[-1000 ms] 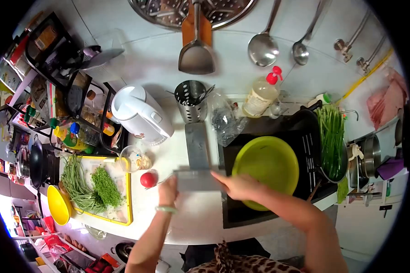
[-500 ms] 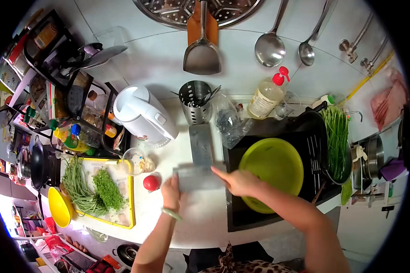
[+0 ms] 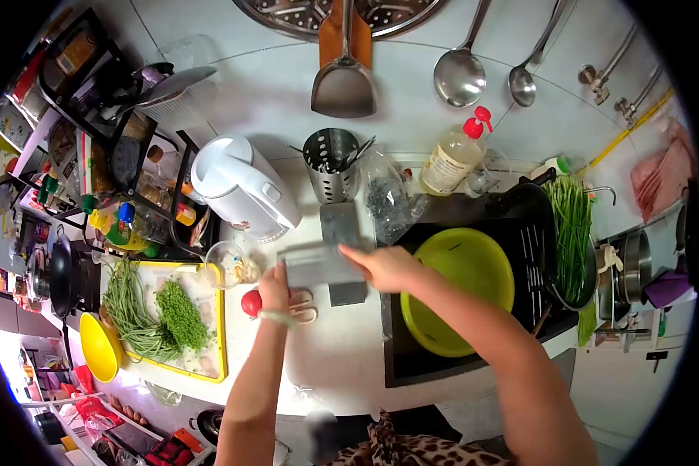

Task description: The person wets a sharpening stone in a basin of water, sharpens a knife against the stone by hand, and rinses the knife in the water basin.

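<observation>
A wide grey metal blade (image 3: 318,265), smeared by motion, lies across the long grey stone-like block (image 3: 348,293) on the counter. My left hand (image 3: 272,289) is closed at the blade's left end; the handle is hidden in it. At the blade's right end, the fingers of my right hand (image 3: 379,267) press on the metal. Just left of my left hand sits a red round tomato-like item (image 3: 252,303). Pale loops (image 3: 303,307), perhaps scissor handles, show to its right. Above the block stands a perforated steel holder (image 3: 331,167) with utensils.
A yellow-rimmed tray (image 3: 222,334) with green vegetables and a yellow bowl (image 3: 101,347) are left. A white kettle (image 3: 245,186) and clear cup (image 3: 224,266) stand nearer. Right are a green basin (image 3: 462,291) in the dark sink (image 3: 396,369), a pump bottle (image 3: 450,161) and long greens (image 3: 571,241).
Both hands and the blade have moved up along the block and slightly left. The block's lower end and the pale loops beside the red item now show.
</observation>
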